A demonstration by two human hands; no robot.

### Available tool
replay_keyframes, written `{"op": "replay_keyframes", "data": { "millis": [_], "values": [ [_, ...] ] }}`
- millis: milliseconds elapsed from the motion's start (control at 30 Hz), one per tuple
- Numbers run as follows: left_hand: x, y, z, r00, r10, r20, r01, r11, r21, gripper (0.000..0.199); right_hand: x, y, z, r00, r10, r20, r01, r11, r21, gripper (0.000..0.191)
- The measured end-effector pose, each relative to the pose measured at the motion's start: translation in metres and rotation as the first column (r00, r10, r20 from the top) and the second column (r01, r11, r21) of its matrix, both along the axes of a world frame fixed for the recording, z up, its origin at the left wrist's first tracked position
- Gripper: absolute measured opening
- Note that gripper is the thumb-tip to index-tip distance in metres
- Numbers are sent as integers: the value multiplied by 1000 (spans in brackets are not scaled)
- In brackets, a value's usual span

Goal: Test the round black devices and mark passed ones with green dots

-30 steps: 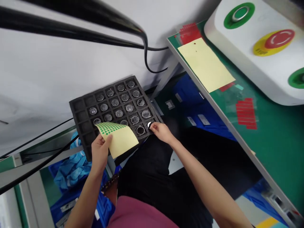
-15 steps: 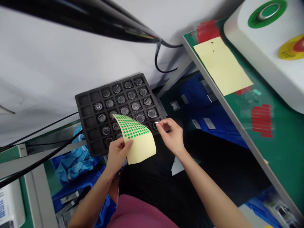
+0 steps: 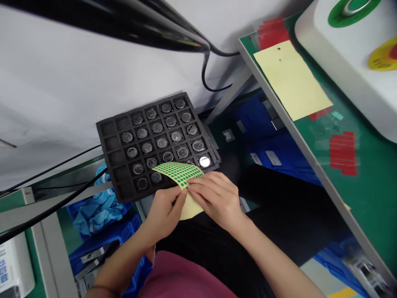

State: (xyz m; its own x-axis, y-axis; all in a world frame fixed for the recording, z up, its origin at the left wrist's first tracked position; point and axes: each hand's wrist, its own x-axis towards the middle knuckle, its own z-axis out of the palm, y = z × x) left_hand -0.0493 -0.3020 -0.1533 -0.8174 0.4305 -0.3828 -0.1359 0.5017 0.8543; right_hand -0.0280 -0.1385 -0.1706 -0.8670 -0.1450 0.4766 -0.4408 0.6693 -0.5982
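Observation:
A yellow sheet with rows of green dots [image 3: 176,171] is pinched at its left edge by my left hand [image 3: 166,209]. Over the sheet's right part lies my right hand [image 3: 218,198], its fingertips at the lower dots beside my left thumb; whether they grip a dot is too small to tell. Just beyond, a black compartment tray [image 3: 116,157] holds several round watch-like pieces, each in its own compartment. One piece [image 3: 204,161] at the tray's near right corner shines brightly. The sheet hides part of the tray's near row.
On the green bench at right lie a plain yellow sheet [image 3: 293,80], red strips [image 3: 343,153] and a white machine [image 3: 344,54] with buttons. Blue bins with light blue cloth [image 3: 97,211] stand lower left. A thick black tube [image 3: 124,29] crosses above.
My right hand has moved left from the tray's near right corner to the dotted sheet. The sheet and my left hand have shifted slightly right and toward me. The corner piece is now uncovered.

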Motion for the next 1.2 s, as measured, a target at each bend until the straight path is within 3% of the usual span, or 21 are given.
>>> {"op": "replay_keyframes", "data": {
  "millis": [133,267,333,433,567,667,833,967,1100,1200],
  "values": [
    [0,0,2,1000,-26,4,26,1000,4,42,4,-3,5,1000,7,-10,-7,1000,16,9],
    [-1,-5,-7,993,50,110,-51,999,13,41,-3,3,-2,999,5,45,-2,998,-65,8],
    [-1,-8,-16,988,101,120,-95,994,-57,40,-17,13,-19,973,-66,222,106,979,-172,12],
    [2,-10,-30,992,111,59,-98,977,-187,37,-47,33,-64,816,-156,556,314,928,-200,18],
    [9,-9,-41,990,127,57,-112,972,-209,31,-78,49,-119,690,-180,701,373,919,-131,25],
    [11,-8,-43,968,222,114,-211,972,-105,24,-85,50,-133,636,-214,741,385,921,-64,18],
    [5,-7,-42,914,314,259,-335,941,43,19,-91,44,-133,602,-313,735,417,908,44,10],
    [0,-5,-35,891,334,308,-383,917,112,21,-100,43,-129,580,-353,735,469,882,54,4],
    [-3,-4,-27,884,360,298,-406,907,109,24,-84,36,-92,658,-308,687,467,883,-52,9],
    [-4,-3,-23,890,354,288,-394,914,94,27,-51,22,-50,816,-118,565,284,934,-214,8]
  ]
}}
